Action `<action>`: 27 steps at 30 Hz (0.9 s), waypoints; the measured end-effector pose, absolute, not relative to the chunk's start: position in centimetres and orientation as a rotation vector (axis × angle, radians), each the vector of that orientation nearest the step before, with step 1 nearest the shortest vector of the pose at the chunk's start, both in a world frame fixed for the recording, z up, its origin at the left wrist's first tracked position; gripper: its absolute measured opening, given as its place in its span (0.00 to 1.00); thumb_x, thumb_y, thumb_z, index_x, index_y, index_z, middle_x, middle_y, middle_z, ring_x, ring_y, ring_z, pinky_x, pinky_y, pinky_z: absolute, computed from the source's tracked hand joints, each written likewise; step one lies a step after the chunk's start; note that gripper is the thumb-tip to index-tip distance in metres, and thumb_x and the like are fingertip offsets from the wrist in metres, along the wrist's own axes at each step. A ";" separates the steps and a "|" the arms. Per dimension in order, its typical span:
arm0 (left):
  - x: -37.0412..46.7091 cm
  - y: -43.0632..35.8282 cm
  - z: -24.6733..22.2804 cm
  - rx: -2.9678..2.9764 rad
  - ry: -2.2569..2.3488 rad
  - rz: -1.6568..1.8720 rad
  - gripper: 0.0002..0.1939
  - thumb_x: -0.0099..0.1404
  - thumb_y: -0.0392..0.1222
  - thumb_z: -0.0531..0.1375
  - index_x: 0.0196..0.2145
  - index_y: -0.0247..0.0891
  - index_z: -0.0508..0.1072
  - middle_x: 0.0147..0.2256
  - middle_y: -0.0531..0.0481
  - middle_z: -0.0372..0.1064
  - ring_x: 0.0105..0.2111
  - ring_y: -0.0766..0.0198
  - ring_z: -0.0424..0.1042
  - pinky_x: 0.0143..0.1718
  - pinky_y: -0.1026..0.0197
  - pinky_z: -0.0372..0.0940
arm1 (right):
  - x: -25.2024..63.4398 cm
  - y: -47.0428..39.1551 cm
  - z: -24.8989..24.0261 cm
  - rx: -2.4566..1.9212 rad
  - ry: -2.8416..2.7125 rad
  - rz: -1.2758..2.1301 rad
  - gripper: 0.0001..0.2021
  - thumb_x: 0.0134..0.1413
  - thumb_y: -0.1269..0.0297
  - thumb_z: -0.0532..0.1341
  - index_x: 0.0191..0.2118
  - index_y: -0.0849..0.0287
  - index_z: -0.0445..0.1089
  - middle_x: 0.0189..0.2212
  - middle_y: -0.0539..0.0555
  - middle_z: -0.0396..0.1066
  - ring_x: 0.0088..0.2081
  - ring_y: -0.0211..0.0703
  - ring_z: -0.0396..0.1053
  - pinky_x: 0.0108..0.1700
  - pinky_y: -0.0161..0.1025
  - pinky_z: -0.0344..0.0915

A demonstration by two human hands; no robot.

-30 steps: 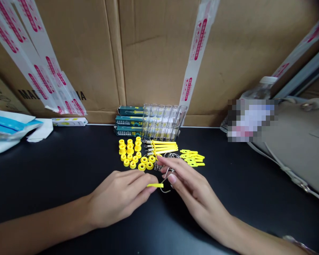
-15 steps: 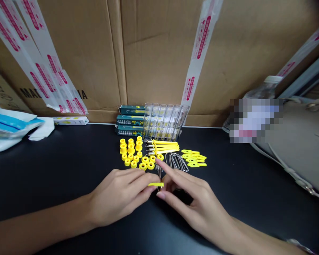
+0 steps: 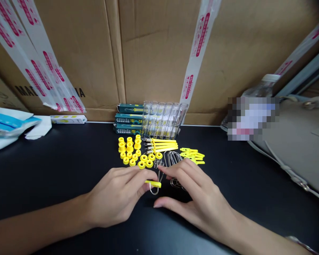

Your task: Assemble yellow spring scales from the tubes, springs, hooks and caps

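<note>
My left hand pinches a small yellow plastic tab in front of the loose parts. A bent metal wire hook passes through the tab and curves below it. My right hand is open, thumb apart from the fingers; its index fingertip is close to the hook's upper end, and I cannot tell whether they touch. Coiled metal pieces lie partly hidden under the right hand. Past the fingers are wire hooks, small shiny pieces and more yellow tabs.
Yellow collars, yellow rings and yellow rods with metal ends lie in groups. Behind them, clear tubes lean on green boxes. A plastic bottle and grey bag stand right; cardboard forms the back.
My right thumb has moved away from the yellow tab and hook, leaving them in my left hand. The hook's lower curve now shows. The view has shifted slightly.
</note>
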State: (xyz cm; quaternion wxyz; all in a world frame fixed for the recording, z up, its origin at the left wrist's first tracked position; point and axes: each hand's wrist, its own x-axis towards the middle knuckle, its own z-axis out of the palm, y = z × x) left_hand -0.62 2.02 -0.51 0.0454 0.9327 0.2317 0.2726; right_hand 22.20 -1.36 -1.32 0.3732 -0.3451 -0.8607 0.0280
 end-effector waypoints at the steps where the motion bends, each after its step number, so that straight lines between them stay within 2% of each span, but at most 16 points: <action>1: -0.6 2.0 -0.5 2.845 0.703 0.832 0.11 0.76 0.34 0.45 0.46 0.37 0.66 0.37 0.51 0.75 0.34 0.63 0.77 0.34 0.62 0.68 | 22.2 -1.4 -1.3 -0.879 -2.225 0.049 0.21 0.58 0.58 0.67 0.51 0.68 0.69 0.37 0.59 0.74 0.38 0.48 0.69 0.41 0.47 0.69; 4: -0.7 2.0 -0.5 2.791 0.664 0.781 0.12 0.75 0.33 0.44 0.44 0.38 0.65 0.37 0.50 0.75 0.35 0.64 0.77 0.35 0.64 0.69 | 22.0 -1.6 -1.2 -0.876 -2.234 0.022 0.08 0.63 0.69 0.63 0.46 0.66 0.72 0.35 0.57 0.75 0.35 0.45 0.69 0.37 0.45 0.68; 6: -0.7 1.9 -0.6 2.745 0.676 0.764 0.12 0.76 0.33 0.44 0.48 0.37 0.64 0.41 0.49 0.75 0.40 0.64 0.77 0.41 0.65 0.70 | 22.0 -1.8 -1.2 -0.858 -2.212 0.005 0.05 0.64 0.74 0.62 0.43 0.65 0.73 0.33 0.57 0.75 0.33 0.44 0.70 0.36 0.43 0.68; 8: -0.8 1.9 -0.6 2.728 0.711 0.785 0.15 0.76 0.34 0.44 0.57 0.36 0.60 0.49 0.46 0.74 0.47 0.64 0.75 0.48 0.64 0.69 | 22.0 -1.9 -1.1 -0.827 -2.187 -0.031 0.05 0.62 0.77 0.62 0.42 0.66 0.73 0.33 0.57 0.75 0.33 0.43 0.71 0.36 0.42 0.69; 10: -0.9 1.9 -0.7 2.734 0.686 0.779 0.18 0.76 0.34 0.44 0.60 0.36 0.56 0.52 0.45 0.72 0.49 0.63 0.75 0.50 0.64 0.68 | 22.1 -2.0 -1.2 -0.813 -2.152 -0.066 0.06 0.60 0.78 0.64 0.43 0.67 0.73 0.33 0.57 0.76 0.33 0.42 0.71 0.37 0.40 0.70; 15: -1.1 2.1 -0.6 2.703 0.612 0.674 0.12 0.76 0.34 0.43 0.48 0.38 0.65 0.37 0.51 0.73 0.36 0.64 0.75 0.39 0.63 0.68 | 22.1 -2.1 -1.2 -0.809 -2.064 0.010 0.08 0.59 0.80 0.64 0.43 0.65 0.73 0.34 0.55 0.76 0.35 0.38 0.74 0.41 0.35 0.71; 19: -1.1 2.1 -0.5 2.665 0.559 0.741 0.11 0.76 0.38 0.44 0.43 0.39 0.65 0.33 0.53 0.70 0.31 0.65 0.70 0.33 0.63 0.62 | 21.9 -2.2 -1.1 -0.778 -2.057 0.184 0.08 0.59 0.81 0.63 0.42 0.65 0.72 0.34 0.55 0.76 0.36 0.37 0.74 0.42 0.33 0.71; 21: -1.1 2.0 -0.5 2.690 0.561 0.771 0.11 0.76 0.38 0.44 0.42 0.40 0.65 0.34 0.53 0.70 0.31 0.64 0.68 0.35 0.62 0.60 | 21.8 -2.3 -1.0 -0.766 -2.056 0.246 0.08 0.59 0.82 0.63 0.42 0.65 0.72 0.35 0.55 0.75 0.36 0.37 0.73 0.41 0.33 0.71; 23: -1.0 2.0 -0.5 2.710 0.576 0.789 0.12 0.76 0.38 0.44 0.45 0.39 0.65 0.37 0.51 0.71 0.35 0.62 0.68 0.40 0.59 0.59 | 21.7 -2.3 -1.0 -0.762 -2.041 0.306 0.08 0.60 0.82 0.62 0.41 0.64 0.71 0.34 0.55 0.75 0.36 0.37 0.73 0.41 0.33 0.71; 27: -1.0 1.9 -0.5 2.697 0.584 0.769 0.15 0.76 0.47 0.45 0.51 0.37 0.63 0.42 0.46 0.69 0.41 0.57 0.65 0.46 0.55 0.57 | 21.5 -2.2 -1.0 -0.780 -2.015 0.384 0.10 0.60 0.84 0.60 0.42 0.63 0.70 0.35 0.54 0.75 0.36 0.36 0.74 0.41 0.32 0.71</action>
